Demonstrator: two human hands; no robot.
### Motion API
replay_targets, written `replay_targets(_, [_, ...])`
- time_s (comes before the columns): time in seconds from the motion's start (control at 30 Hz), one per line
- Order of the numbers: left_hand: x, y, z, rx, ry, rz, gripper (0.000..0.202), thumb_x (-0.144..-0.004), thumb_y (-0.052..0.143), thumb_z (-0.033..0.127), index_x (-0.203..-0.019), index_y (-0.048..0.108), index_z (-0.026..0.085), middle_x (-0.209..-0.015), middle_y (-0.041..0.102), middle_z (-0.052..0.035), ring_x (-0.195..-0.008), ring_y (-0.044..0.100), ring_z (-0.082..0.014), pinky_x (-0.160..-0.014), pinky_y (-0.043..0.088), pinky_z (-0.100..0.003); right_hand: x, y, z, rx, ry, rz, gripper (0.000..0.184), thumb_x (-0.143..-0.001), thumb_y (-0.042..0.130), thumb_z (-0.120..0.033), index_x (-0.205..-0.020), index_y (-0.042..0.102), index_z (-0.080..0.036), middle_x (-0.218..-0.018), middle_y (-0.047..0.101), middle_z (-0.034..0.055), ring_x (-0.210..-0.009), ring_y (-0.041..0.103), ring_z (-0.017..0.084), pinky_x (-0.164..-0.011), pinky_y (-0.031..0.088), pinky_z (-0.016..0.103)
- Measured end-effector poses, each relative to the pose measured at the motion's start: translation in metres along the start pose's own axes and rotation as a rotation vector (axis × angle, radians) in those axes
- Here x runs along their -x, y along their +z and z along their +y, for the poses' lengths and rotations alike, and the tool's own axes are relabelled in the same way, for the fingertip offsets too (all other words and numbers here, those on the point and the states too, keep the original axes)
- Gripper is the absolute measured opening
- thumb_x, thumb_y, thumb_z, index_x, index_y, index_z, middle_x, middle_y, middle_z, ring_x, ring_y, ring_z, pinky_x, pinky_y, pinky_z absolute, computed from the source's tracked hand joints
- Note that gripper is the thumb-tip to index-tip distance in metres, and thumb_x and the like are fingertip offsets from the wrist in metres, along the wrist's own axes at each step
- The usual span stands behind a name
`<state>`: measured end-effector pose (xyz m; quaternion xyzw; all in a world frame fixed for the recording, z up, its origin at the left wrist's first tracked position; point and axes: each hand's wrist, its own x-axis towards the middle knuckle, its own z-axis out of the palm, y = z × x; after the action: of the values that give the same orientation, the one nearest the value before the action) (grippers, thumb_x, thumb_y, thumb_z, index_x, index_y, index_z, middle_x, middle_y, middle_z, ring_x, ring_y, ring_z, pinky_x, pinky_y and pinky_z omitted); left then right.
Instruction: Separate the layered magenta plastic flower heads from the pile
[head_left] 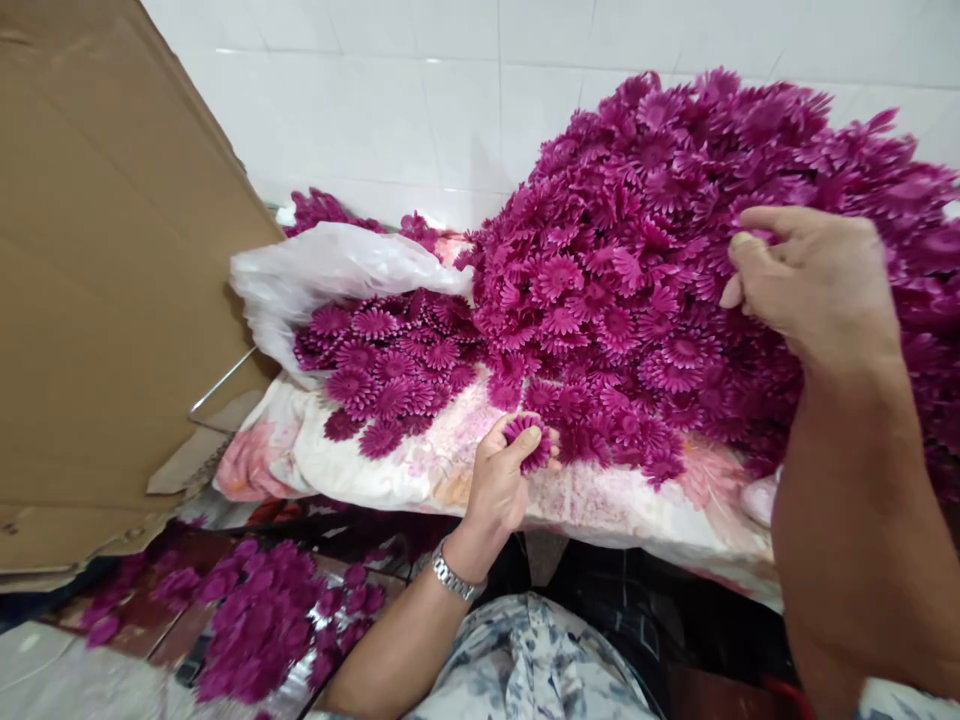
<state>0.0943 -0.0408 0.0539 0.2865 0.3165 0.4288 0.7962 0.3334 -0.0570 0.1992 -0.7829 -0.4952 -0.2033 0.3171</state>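
My left hand (501, 478), with a metal watch on its wrist, is closed around a purple artificial flower head (531, 445), thumb on top, near the front edge of the cloth-covered table (450, 465). At the right, my right hand (817, 275) is raised in front of a large heap of similar purple flower heads (615, 270). Its thumb and forefinger are pinched together; whatever may be between them is too small to make out. A smaller batch of flower heads (394, 365) lies left of the heap, at the mouth of a white plastic bag (337, 260).
A big cardboard sheet (112, 250) stands at the left, with a thin bent metal wire (223, 380) beside it. Below the table, more purple flower pieces (259, 620) lie in a pile at the lower left. White wall tiles (360, 110) rise behind the heap.
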Motion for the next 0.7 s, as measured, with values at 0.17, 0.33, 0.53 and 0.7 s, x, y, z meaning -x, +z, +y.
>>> replay_targets(0.17, [0.0, 0.003, -0.004, 0.014, -0.031, 0.014, 0.027, -0.059, 0.074, 0.022, -0.078, 0.056, 0.014, -0.065, 0.066, -0.0017, -0.052, 0.06, -0.0128, -0.048, 0.047, -0.023, 0.03, 0.009, -0.028, -0.136, -0.043, -0.144, 0.026, -0.086, 0.052, -0.027, -0.103, 0.068, -0.015, -0.057, 0.062, 0.0002, -0.045, 0.049, 0.006, -0.053, 0.04, 0.022])
replay_targets(0.33, [0.002, 0.004, -0.003, 0.047, -0.041, 0.073, 0.021, -0.054, 0.073, 0.018, -0.066, 0.057, 0.012, -0.056, 0.064, -0.0023, -0.049, 0.06, -0.0142, -0.052, 0.049, -0.026, 0.06, 0.054, -0.073, -0.236, -0.332, -0.592, 0.024, -0.085, 0.052, -0.03, -0.097, 0.068, -0.019, -0.064, 0.066, 0.0003, -0.056, 0.06, 0.015, -0.058, 0.044, 0.026])
replay_targets(0.53, [-0.001, -0.009, -0.003, 0.075, -0.022, 0.165, 0.018, -0.054, 0.069, 0.018, -0.066, 0.058, 0.012, -0.052, 0.062, -0.0023, -0.039, 0.054, -0.0126, -0.042, 0.044, -0.024, 0.054, 0.122, -0.147, -0.201, -0.502, -0.735, 0.033, -0.087, 0.045, -0.023, -0.117, 0.056, -0.016, -0.115, 0.061, 0.0137, -0.104, 0.059, 0.025, -0.088, 0.043, 0.034])
replay_targets(0.7, [-0.009, -0.02, -0.007, 0.132, 0.065, 0.154, 0.015, -0.059, 0.067, 0.02, -0.063, 0.055, 0.014, -0.05, 0.058, 0.0008, -0.04, 0.052, -0.01, -0.041, 0.038, -0.021, 0.055, 0.159, -0.2, -0.213, -0.58, -0.878, 0.034, -0.087, 0.046, -0.027, -0.115, 0.055, -0.011, -0.111, 0.061, 0.0178, -0.101, 0.06, 0.027, -0.087, 0.045, 0.035])
